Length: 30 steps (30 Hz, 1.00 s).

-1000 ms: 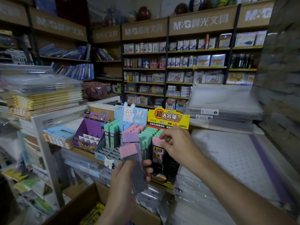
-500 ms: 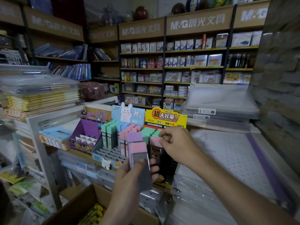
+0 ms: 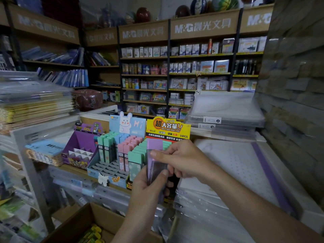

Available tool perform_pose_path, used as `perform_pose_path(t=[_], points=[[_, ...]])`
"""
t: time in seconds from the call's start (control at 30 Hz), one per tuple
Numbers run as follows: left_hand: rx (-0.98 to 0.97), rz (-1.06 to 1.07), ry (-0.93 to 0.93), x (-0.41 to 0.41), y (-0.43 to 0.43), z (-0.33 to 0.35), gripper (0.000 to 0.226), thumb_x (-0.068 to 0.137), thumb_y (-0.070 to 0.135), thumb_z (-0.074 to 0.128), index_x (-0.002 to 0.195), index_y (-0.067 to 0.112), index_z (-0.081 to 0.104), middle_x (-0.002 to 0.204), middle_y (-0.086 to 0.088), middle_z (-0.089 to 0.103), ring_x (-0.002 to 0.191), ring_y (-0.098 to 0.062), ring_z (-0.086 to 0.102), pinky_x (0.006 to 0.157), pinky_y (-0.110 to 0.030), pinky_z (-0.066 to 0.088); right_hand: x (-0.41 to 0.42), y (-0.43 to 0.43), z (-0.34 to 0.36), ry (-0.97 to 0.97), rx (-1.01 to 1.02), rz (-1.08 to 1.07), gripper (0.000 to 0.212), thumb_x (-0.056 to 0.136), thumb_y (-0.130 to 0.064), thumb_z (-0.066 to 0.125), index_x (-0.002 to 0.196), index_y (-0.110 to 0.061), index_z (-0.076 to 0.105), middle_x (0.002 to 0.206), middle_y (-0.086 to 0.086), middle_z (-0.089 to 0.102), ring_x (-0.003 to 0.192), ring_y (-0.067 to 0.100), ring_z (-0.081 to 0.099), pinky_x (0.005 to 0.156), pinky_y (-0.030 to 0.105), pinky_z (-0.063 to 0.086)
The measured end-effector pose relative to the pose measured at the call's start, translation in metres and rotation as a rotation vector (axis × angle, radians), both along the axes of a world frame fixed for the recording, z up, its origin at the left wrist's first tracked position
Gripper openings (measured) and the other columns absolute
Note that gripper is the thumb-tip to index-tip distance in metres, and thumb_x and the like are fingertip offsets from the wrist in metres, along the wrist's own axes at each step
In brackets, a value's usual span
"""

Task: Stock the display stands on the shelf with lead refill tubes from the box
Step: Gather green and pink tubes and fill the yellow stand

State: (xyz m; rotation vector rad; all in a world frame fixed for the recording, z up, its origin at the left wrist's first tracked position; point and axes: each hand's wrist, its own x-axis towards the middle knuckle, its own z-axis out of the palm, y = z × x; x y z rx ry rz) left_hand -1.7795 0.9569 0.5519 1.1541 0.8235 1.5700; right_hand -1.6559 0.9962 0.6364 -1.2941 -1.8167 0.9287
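Note:
My left hand (image 3: 149, 188) grips a lead refill tube (image 3: 155, 155) with a purple cap, held upright in front of the display stands. My right hand (image 3: 182, 160) pinches the same tube from the right, just below the cap. Behind it stands the yellow-headed display stand (image 3: 168, 128) with green-capped tubes (image 3: 138, 156). To its left, the blue rabbit display stand (image 3: 108, 170) holds green, blue and pink-capped tubes (image 3: 130, 142), with bare slots in its front rows. The cardboard box (image 3: 91, 218) sits open below, at the bottom of the view.
A purple display stand (image 3: 78, 148) sits at the left on the shelf. Stacks of plastic sleeves (image 3: 226, 111) lie at the right, stacked notebooks (image 3: 35, 106) at the left. Stocked store shelves (image 3: 175, 74) fill the back wall. A stone-faced wall (image 3: 294, 85) rises at the right.
My right hand left the pink-capped tube in the yellow stand and came down onto the tube in my left hand. The pink-capped tube in my left hand is no longer seen.

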Motion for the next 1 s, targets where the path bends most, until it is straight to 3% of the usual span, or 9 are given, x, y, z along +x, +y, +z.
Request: perform_pose_path(t=[0.2, 0.3, 0.37, 0.43, 0.53, 0.63, 0.83, 0.93, 1.0], points=[[-0.097, -0.021, -0.139, -0.001, 0.0, 0.0, 0.047, 0.074, 0.045, 0.073, 0.105, 0.009, 0.076, 0.086, -0.017, 0.071, 0.073, -0.027, 0.063, 0.058, -0.034, 0.049, 0.006, 0.001, 0.003, -0.029, -0.014, -0.023, 0.049, 0.069, -0.061, 0.076, 0.054, -0.015, 0.069, 0.058, 0.016, 0.07, 0.043, 0.022, 0.059, 0.04, 0.022, 0.04], [-0.153, -0.007, -0.218, -0.003, 0.002, -0.001, 0.042, 0.086, 0.029, 0.065, 0.113, -0.002, 0.069, 0.089, -0.023, 0.067, 0.074, -0.029, 0.062, 0.056, -0.034, 0.048, 0.008, 0.003, 0.008, 0.038, -0.092, 0.007, 0.031, 0.073, -0.037, 0.071, 0.069, -0.006, 0.074, 0.062, 0.014, 0.071, 0.048, 0.021, 0.062, 0.041, 0.021, 0.044], [-0.139, 0.033, -0.196, -0.007, 0.001, -0.002, 0.02, 0.096, 0.008, 0.055, 0.106, 0.0, 0.07, 0.087, -0.022, 0.069, 0.071, -0.028, 0.063, 0.056, -0.036, 0.048, 0.009, 0.005, 0.011, 0.102, -0.121, 0.049, 0.023, 0.072, -0.028, 0.069, 0.074, -0.006, 0.076, 0.066, 0.01, 0.072, 0.05, 0.017, 0.062, 0.044, 0.023, 0.047], [-0.119, 0.057, -0.152, -0.01, -0.001, -0.001, 0.022, 0.097, -0.004, 0.052, 0.103, 0.006, 0.071, 0.085, -0.017, 0.072, 0.069, -0.026, 0.066, 0.057, -0.037, 0.053, 0.01, 0.007, 0.012, 0.13, -0.092, 0.04, 0.009, 0.079, -0.017, 0.069, 0.081, -0.011, 0.074, 0.07, 0.005, 0.074, 0.046, 0.012, 0.058, 0.045, 0.025, 0.045], [-0.098, 0.076, -0.133, -0.013, -0.003, -0.001, 0.021, 0.099, -0.003, 0.053, 0.106, 0.008, 0.07, 0.076, -0.004, 0.072, 0.065, -0.018, 0.066, 0.056, -0.035, 0.058, 0.011, 0.011, 0.012, 0.122, -0.049, -0.029, 0.017, 0.089, -0.004, 0.065, 0.104, -0.009, 0.062, 0.088, 0.012, 0.076, 0.046, 0.015, 0.06, 0.054, 0.04, 0.047], [-0.109, 0.096, -0.136, -0.021, -0.006, -0.002, 0.019, 0.102, 0.005, 0.053, 0.108, 0.011, 0.07, 0.082, -0.007, 0.076, 0.068, -0.024, 0.071, 0.062, -0.033, 0.061, 0.013, 0.013, 0.014, 0.134, 0.011, -0.036, 0.015, 0.091, -0.003, 0.068, 0.105, -0.004, 0.064, 0.088, 0.015, 0.077, 0.069, 0.03, 0.068, 0.076, 0.061, 0.054], [-0.113, 0.191, -0.081, -0.035, -0.007, -0.007, 0.018, 0.103, 0.013, 0.054, 0.113, 0.017, 0.068, 0.1, -0.007, 0.078, 0.092, -0.024, 0.077, 0.067, -0.03, 0.062, 0.007, 0.014, 0.016, 0.106, 0.243, -0.133, 0.014, 0.086, -0.003, 0.074, 0.096, -0.013, 0.073, 0.073, 0.005, 0.065, 0.07, 0.026, 0.074, 0.066, 0.039, 0.064], [-0.114, 0.222, -0.067, -0.04, -0.008, -0.01, 0.019, 0.104, 0.015, 0.054, 0.118, 0.019, 0.067, 0.104, -0.005, 0.077, 0.096, -0.021, 0.076, 0.067, -0.031, 0.063, 0.003, 0.02, 0.012, 0.047, 0.366, -0.186, 0.019, 0.081, -0.011, 0.08, 0.084, -0.029, 0.072, 0.066, -0.008, 0.061, 0.057, 0.003, 0.062, 0.058, 0.017, 0.053], [-0.118, 0.253, -0.046, -0.042, -0.008, -0.012, 0.02, 0.104, 0.017, 0.054, 0.118, 0.021, 0.067, 0.103, -0.003, 0.077, 0.095, -0.018, 0.076, 0.068, -0.03, 0.063, 0.002, 0.025, 0.01, 0.027, 0.4, -0.206, 0.016, 0.08, -0.014, 0.08, 0.086, -0.028, 0.075, 0.063, -0.008, 0.061, 0.052, -0.001, 0.054, 0.056, 0.018, 0.047]])
